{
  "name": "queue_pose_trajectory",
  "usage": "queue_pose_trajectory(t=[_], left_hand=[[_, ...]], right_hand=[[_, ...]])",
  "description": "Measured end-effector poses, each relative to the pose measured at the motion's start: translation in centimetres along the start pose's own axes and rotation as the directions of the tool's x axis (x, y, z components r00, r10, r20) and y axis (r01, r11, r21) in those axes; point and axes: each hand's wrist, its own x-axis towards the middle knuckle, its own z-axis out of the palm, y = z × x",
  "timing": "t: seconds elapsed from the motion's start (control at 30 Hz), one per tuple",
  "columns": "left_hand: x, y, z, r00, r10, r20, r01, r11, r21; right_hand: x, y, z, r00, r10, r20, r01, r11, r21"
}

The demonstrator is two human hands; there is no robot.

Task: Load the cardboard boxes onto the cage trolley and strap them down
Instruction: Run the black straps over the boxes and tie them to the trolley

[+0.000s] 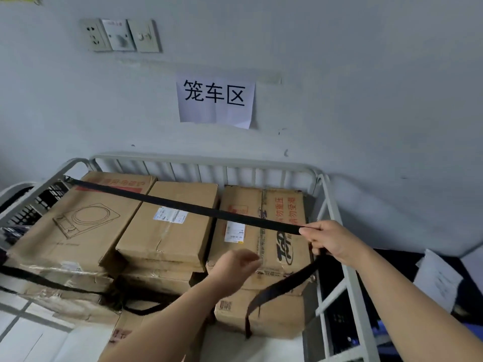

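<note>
Several cardboard boxes (167, 226) are stacked inside the grey cage trolley (198, 160). A black strap (183, 205) runs taut from a hook on the trolley's left rail across the box tops. My right hand (329, 241) grips the strap near the right rail, and the loose tail (277, 291) hangs down below it over the right-hand boxes. My left hand (235, 267), blurred, hovers over the front of the right box with fingers curled and holds nothing that I can see. A second black strap (52, 280) lies around the lower boxes at the left.
The trolley stands against a pale wall with a paper sign (215, 100) and wall sockets (120, 35). The right side rail (337, 231) is next to my right hand. White paper (436, 278) lies on dark goods at the right. Pale floor tiles (26, 330) show at lower left.
</note>
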Motion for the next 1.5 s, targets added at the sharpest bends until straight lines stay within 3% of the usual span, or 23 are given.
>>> queue_pose_trajectory(t=[0.07,0.1,0.2,0.27,0.37,0.53,0.7,0.9,1.07,1.23,1.37,1.5], left_hand=[[1.2,0.8,-0.2,0.972,0.084,-0.220,-0.058,0.991,0.122],[2.0,1.3,-0.4,0.954,0.140,-0.265,-0.076,0.969,0.237],[4.5,2.8,-0.3,0.966,0.229,-0.117,-0.137,0.842,0.522],[6.0,3.9,0.2,0.981,0.182,0.065,-0.187,0.807,0.560],[7.1,5.2,1.5,0.957,0.115,0.267,-0.235,0.849,0.473],[8.7,6.1,5.3,0.878,0.113,0.466,-0.330,0.847,0.417],[11.2,5.3,7.6,0.894,0.087,0.439,-0.264,0.895,0.360],[15.0,4.5,10.8,0.875,0.040,0.483,-0.331,0.778,0.534],[18.9,5.0,13.9,0.821,0.038,0.570,-0.332,0.844,0.421],[22.4,4.6,16.5,0.790,-0.006,0.612,-0.198,0.944,0.264],[23.7,4.0,18.8,0.736,0.001,0.677,-0.148,0.976,0.159],[24.4,3.0,20.1,0.705,0.000,0.710,-0.103,0.989,0.102]], right_hand=[[-0.8,1.0,-0.6,1.000,0.010,-0.008,-0.010,0.999,-0.049],[-1.2,1.5,-0.8,1.000,0.021,-0.009,-0.021,0.997,-0.073],[-2.2,3.1,-1.3,0.998,0.055,-0.014,-0.056,0.993,-0.104],[-2.8,4.0,-1.8,0.997,0.071,-0.031,-0.074,0.990,-0.122],[-3.8,5.3,-2.7,0.994,0.090,-0.054,-0.095,0.989,-0.110],[-5.2,7.8,-3.9,0.984,0.156,-0.081,-0.160,0.986,-0.055],[-5.9,10.8,-5.5,0.955,0.190,-0.230,-0.185,0.982,0.042],[-4.8,14.7,-8.2,0.839,0.328,-0.435,-0.250,0.941,0.228],[-2.1,17.6,-8.4,0.786,0.476,-0.395,-0.325,0.861,0.390],[1.4,20.5,-8.2,0.740,0.602,-0.299,-0.356,0.729,0.585],[3.9,22.5,-8.1,0.763,0.616,-0.197,-0.346,0.646,0.680],[6.6,24.4,-8.4,0.728,0.661,-0.184,-0.311,0.557,0.770]])
